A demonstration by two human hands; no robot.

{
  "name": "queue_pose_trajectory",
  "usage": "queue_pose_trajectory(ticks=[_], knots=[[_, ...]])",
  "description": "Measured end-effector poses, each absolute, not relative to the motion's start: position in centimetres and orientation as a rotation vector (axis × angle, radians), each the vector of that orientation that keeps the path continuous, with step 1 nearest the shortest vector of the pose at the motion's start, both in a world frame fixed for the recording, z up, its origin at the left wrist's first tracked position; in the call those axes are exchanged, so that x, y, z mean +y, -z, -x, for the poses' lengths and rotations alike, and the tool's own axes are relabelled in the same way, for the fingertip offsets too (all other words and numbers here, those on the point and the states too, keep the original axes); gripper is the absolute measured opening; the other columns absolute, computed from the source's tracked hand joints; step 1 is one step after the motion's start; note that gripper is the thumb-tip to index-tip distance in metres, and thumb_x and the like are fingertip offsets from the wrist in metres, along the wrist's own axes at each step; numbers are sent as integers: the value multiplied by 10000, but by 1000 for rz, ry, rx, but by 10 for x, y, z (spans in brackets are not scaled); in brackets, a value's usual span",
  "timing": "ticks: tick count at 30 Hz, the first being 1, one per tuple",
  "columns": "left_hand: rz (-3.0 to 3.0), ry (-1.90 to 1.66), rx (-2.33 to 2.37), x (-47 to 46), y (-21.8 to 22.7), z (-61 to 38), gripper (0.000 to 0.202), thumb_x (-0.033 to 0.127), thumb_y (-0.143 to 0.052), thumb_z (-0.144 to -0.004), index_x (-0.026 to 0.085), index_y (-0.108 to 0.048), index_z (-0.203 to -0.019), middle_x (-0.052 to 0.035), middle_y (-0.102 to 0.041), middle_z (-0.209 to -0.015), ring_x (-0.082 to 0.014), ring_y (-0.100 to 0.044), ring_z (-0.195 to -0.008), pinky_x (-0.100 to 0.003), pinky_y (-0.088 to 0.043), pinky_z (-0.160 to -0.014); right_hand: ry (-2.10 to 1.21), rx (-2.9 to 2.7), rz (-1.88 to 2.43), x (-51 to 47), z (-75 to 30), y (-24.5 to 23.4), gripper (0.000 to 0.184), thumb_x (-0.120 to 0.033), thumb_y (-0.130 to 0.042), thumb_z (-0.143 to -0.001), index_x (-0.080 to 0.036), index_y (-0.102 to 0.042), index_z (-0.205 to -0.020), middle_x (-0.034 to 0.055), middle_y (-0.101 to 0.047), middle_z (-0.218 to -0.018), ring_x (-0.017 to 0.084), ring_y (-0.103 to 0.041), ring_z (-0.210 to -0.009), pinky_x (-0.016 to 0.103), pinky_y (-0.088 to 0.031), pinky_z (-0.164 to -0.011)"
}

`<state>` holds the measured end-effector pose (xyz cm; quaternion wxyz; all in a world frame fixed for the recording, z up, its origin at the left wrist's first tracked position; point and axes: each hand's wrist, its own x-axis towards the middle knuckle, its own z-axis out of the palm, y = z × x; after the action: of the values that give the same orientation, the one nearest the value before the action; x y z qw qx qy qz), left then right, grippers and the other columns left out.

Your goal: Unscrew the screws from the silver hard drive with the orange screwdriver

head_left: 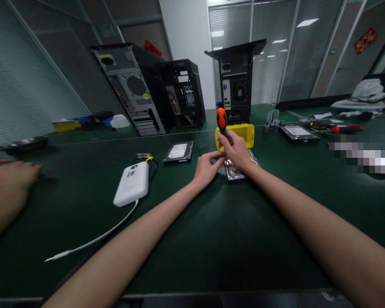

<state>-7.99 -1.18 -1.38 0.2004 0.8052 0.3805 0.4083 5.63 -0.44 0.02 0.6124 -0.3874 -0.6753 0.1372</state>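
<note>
An orange-and-black screwdriver (221,119) stands nearly upright, its handle at the top. My right hand (235,147) is closed around its lower part. Under that hand lies a hard drive (235,174) with a silvery upper face, partly covered by my fingers and wrist. My left hand (208,166) meets the drive's left side, thumb and index finger brought together beside the screwdriver's lower end. What those fingertips pinch is hidden, as is the screwdriver's tip. Just behind both hands sits an open yellow case (245,133).
Another hard drive (179,152) and a white power bank (132,184) with a cable lie to the left. Computer towers (147,94) stand at the back. On the right are a hard drive (298,132) and tools. Another person's hand (13,175) rests at the left edge.
</note>
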Motion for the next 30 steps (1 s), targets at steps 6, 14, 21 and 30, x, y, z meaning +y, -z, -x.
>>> queue_pose_trajectory(ticks=[6,14,21,30], knots=[[-2232,-1151,1040,-11,15,80,258,338,-589,-834,175,-735,-971,-51,-737,-949,-202,-663,-848,-283,-494,-765,-298,-1562,894,-5,-57,0,348,-528,-397,-902,-214,-542,-857,16,-608,-701,160,-583,-653,301,-432,-667],[-2215,-1141,1054,-11,15,80,255,329,-588,-831,169,-733,-966,-61,-735,-957,-204,-662,-853,-291,-497,-771,-279,-1557,906,-4,-57,0,297,-500,-430,-896,-220,-488,-818,5,-581,-661,155,-562,-616,289,-412,-615],[-2209,-1153,1077,-11,15,80,244,341,-629,-788,161,-730,-917,-59,-733,-870,-199,-657,-805,-292,-496,-747,-284,-1565,902,-5,-56,0,321,-521,-425,-891,-221,-451,-779,6,-579,-666,149,-556,-609,288,-411,-607],[-2205,-1216,1102,-12,14,81,196,321,-659,-760,159,-723,-850,-49,-726,-814,-180,-649,-760,-281,-491,-739,-286,-1533,893,-2,-57,1,371,-569,-464,-854,-222,-412,-733,-8,-535,-640,137,-533,-594,276,-406,-589]])
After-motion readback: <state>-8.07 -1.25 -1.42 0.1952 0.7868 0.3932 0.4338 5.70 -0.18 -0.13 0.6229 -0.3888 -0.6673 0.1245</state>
